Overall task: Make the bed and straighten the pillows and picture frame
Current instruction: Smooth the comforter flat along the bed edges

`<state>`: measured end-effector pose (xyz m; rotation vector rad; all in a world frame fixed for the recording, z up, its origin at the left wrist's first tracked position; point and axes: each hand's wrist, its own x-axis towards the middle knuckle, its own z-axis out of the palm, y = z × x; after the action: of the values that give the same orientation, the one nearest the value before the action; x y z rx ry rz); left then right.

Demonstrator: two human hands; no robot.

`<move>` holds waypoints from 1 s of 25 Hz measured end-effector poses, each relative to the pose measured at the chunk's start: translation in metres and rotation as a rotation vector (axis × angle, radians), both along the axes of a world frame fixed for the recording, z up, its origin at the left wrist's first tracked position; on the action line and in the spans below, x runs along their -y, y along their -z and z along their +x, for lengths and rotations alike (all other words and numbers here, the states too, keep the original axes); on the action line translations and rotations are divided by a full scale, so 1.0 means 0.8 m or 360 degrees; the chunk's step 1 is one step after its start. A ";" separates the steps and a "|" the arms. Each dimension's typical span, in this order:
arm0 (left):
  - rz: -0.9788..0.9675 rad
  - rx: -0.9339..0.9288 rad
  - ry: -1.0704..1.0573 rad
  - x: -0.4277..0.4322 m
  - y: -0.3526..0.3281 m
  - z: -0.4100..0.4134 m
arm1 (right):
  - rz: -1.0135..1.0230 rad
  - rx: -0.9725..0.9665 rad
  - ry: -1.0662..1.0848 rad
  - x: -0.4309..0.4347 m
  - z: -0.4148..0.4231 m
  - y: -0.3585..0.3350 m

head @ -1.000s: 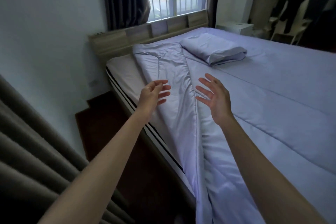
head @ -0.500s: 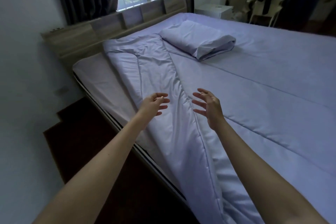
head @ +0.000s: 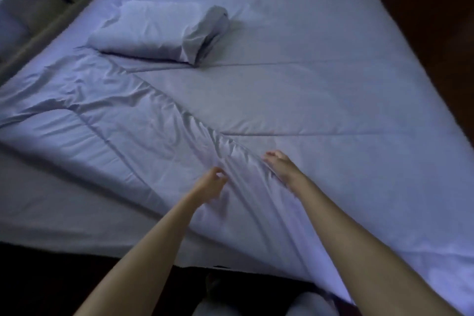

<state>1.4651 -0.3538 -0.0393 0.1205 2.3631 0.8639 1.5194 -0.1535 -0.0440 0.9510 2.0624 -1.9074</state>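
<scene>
Reaching over the bed [head: 51,200], left hand [head: 209,185] fingers curled at the duvet [head: 307,100] fold, grip unclear in blur, right hand [head: 280,165] fingers clamped on its bunched ridge, pillow [head: 154,31] beyond.

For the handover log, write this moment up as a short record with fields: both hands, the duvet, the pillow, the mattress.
left hand: fingers curled at the duvet's fold; blur hides whether it pinches
right hand: fingers curled over the folded edge, cloth bunched just beyond
duvet: lilac, one side folded back along a diagonal, creased
pillow: one, lying askew near the head end
mattress: strip along the person's side uncovered
bed made: not yet
</scene>
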 end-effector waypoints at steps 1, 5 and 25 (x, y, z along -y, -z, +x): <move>0.0026 0.0033 0.0003 0.006 0.007 -0.014 | 0.0095 0.0026 -0.0107 0.019 0.000 0.010; 0.0385 -0.0074 -0.0270 0.025 0.012 -0.073 | 0.0626 0.0017 -0.0563 0.089 0.021 0.010; -0.0654 -0.0639 -0.0917 0.461 0.024 0.000 | 0.0839 -0.0220 -0.1714 0.343 0.158 0.065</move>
<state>1.4652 -0.7223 -0.0581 -0.6372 2.9630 0.6138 1.6459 -0.4276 -0.0956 -0.2902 2.4132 -0.8939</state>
